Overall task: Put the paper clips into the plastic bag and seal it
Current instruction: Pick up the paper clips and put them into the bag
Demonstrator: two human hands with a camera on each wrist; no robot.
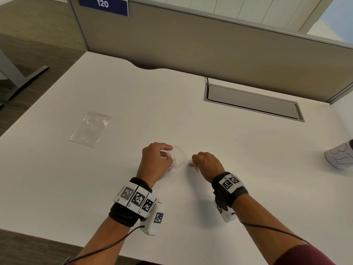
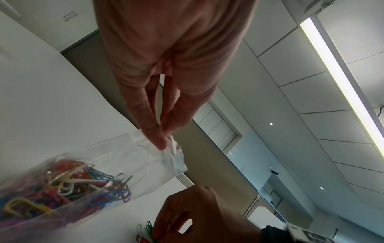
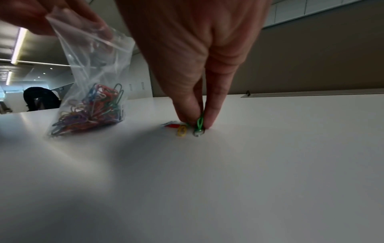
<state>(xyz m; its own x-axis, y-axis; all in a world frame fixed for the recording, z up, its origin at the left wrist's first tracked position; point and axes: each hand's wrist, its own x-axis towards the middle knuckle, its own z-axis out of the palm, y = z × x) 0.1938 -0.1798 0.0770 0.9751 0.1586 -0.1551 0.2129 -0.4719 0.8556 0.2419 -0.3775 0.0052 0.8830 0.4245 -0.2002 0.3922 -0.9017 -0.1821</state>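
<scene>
Taking the white desk (image 1: 229, 150) as reference, left to right: a second, empty clear bag (image 1: 89, 129) lies flat toward the desk's far left, well apart from both your hands. Near the desk's middle, your left hand (image 1: 154, 161) pinches the top edge of the plastic bag (image 3: 93, 82) between thumb and fingers (image 2: 158, 139), mouth up, bottom resting on the desk; a heap of coloured paper clips (image 3: 91, 108) already sits inside it. Just right of the bag, the loose paper clips (image 3: 182, 129) lie on the desk surface: red, yellow, white and green ones in a small cluster. Your right hand (image 1: 207, 163) is down on that cluster, fingers narrowed to a pinch, tips (image 3: 187, 113) closed on a green clip (image 3: 199, 123) standing up off the surface; the others stay flat beside it. Bag and right hand are near each other but not touching. Further right, a grey recessed cable tray (image 1: 252, 101) is set in the desk's far side, and a white cup with scribbled marks (image 1: 340, 157) sits at the desk's right edge, partly out of frame. A beige partition (image 1: 191, 39) runs along the desk's back edge. Nothing sits between the bag and the loose clips.
</scene>
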